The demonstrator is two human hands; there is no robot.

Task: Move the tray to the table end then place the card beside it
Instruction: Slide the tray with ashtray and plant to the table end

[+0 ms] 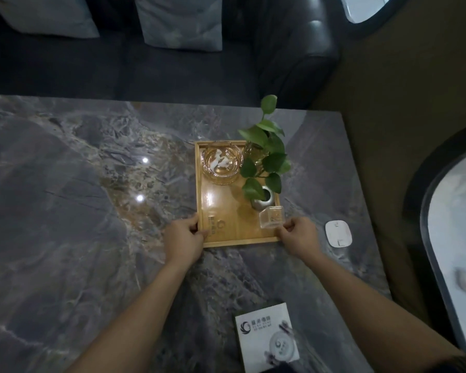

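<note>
A wooden tray (221, 203) rests on the grey marble table (65, 211), toward its right end. On the tray stand a glass ashtray (222, 162), a small potted plant (264, 157) and a clear square glass box (272, 217). My left hand (184, 236) grips the tray's near left corner. My right hand (299, 235) grips its near right corner. A white card (267, 337) with a logo lies flat on the table near the front edge, between my forearms and close to the right one.
A small white rounded device (338, 233) lies on the table right of the tray. The table's right edge runs just beyond it. A dark sofa (172, 71) with grey cushions stands behind the table. A white curved object (457, 224) is at far right.
</note>
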